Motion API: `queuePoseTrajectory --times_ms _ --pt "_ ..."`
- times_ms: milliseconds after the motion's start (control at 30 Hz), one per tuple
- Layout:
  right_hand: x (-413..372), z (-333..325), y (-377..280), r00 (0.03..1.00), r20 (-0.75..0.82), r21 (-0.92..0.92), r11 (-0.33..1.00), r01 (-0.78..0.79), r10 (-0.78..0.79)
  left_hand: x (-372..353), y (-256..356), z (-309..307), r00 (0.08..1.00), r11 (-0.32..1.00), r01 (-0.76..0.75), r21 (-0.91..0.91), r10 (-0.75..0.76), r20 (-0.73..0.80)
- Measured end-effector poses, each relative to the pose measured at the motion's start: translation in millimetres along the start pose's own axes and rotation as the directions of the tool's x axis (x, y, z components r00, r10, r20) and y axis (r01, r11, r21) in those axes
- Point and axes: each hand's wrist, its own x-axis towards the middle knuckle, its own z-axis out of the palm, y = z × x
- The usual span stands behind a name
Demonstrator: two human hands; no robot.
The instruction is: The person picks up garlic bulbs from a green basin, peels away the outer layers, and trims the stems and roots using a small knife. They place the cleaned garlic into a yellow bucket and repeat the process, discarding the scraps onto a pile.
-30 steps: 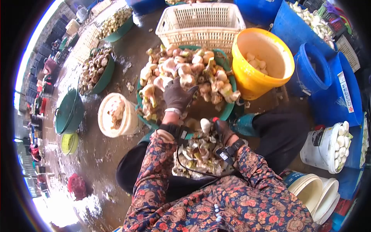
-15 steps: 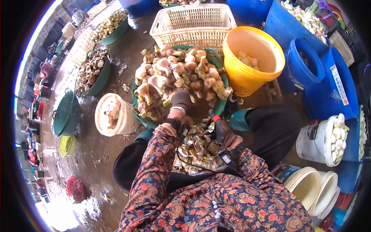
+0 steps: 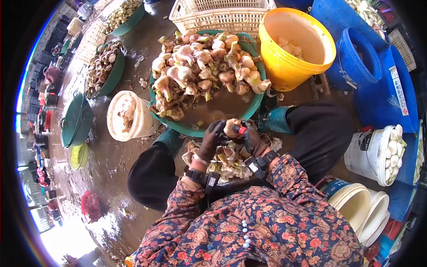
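Observation:
Both my hands, in dark gloves, meet over the near rim of a green basin point(image 3: 259, 95) heaped with garlic bulbs point(image 3: 204, 58). A garlic bulb point(image 3: 232, 128) sits between them. My left hand point(image 3: 212, 141) has its fingers at the bulb's left side. On the bulb's right, my right hand point(image 3: 253, 140) is closed, with a red-banded tool point(image 3: 242, 130) at its fingers; the tool's blade cannot be made out. Below the hands lies a pile of peeled skins and stalks point(image 3: 227, 162) between my legs.
Right of the basin stands a yellow bucket point(image 3: 284, 66), with a white crate point(image 3: 218, 20) behind. A white bucket of skins point(image 3: 140, 118) is on the left. Blue tubs point(image 3: 384, 107) and a bucket of peeled garlic point(image 3: 367, 155) stand at the right.
My left hand has drawn back from the heap toward my body, and a bulb is now between both hands. My right hand has risen slightly. The view has shifted.

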Motion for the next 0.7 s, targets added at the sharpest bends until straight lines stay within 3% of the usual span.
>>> queuePoseTrajectory --times_ms 33,100,133,167,233,267,300,333,367,400,433,467,633,667,700 --pt "-0.6 5.7 1.4 1.0 -0.003 0.0 1.0 -0.002 0.002 -3.6 4.7 -1.6 0.999 0.999 0.048 -0.026 -0.047 0.013" --pt "-6.3 22.6 -3.5 0.962 0.09 -0.161 0.95 0.269 -0.257 -9.1 7.6 -1.7 0.996 0.994 0.094 -0.058 -0.093 0.017" --pt "-17.7 26.4 -17.9 0.961 0.185 -0.375 0.888 0.264 -0.208 -10.5 7.6 0.4 1.0 0.999 0.026 0.035 -0.026 0.004" --pt "-17.3 29.4 -20.0 0.96 0.189 -0.375 0.889 0.264 -0.206 -11.9 11.1 3.1 0.999 0.991 -0.043 0.128 0.043 0.001" --pt "-14.8 30.6 -23.0 0.979 0.141 -0.069 0.985 0.158 -0.147 -17.2 21.2 3.8 0.994 0.97 -0.088 0.226 0.102 -0.048" --pt "-4.2 18.5 -23.8 0.999 0.026 0.15 0.988 -0.038 0.034 -21.0 27.4 5.8 0.982 0.911 -0.164 0.38 0.186 -0.023" --pt "-2.3 12.6 -18.3 0.999 0.022 0.15 0.988 -0.039 0.036 -24.0 29.3 6.9 0.965 0.821 -0.232 0.522 0.262 0.017" --pt "0.3 7.1 -13.7 0.999 0.011 -0.082 0.996 0.035 -0.034 -23.3 24.8 7.6 0.941 0.738 -0.279 0.614 0.339 0.021" --pt "-1.4 9.9 -18.1 0.994 0.015 -0.31 0.945 0.106 -0.107 -26.2 28.6 12.0 0.941 0.738 -0.283 0.613 0.338 0.026" --pt "-5.8 16.2 -17.3 0.972 -0.077 -0.471 0.867 0.162 -0.223 -31.1 31.8 15.8 0.893 0.531 -0.353 0.77 0.436 0.109" --pt "-9.9 19.3 -19.2 0.972 -0.081 -0.473 0.867 0.159 -0.222 -36.1 35.1 20.1 0.837 0.287 -0.393 0.873 0.506 0.211" --pt "-16.0 27.6 -27.1 0.966 -0.055 -0.53 0.827 0.185 -0.252 -39.6 37.1 23.3 0.876 0.325 -0.317 0.891 0.46 0.144" --pt "-12.1 16.5 -17.0 0.974 0.007 -0.668 0.724 0.173 -0.227 -41.9 34.4 11.6 0.873 0.318 -0.359 0.877 0.447 0.195" --pt "-13.6 18.6 -19.2 0.973 0.007 -0.668 0.724 0.175 -0.229 -39.2 31.6 6.1 0.857 0.3 -0.399 0.867 0.459 0.235" --pt "-16.7 20.3 -20.8 0.987 0.004 -0.554 0.821 0.138 -0.163 -35.3 27.0 0.0 0.856 0.299 -0.4 0.867 0.46 0.236"
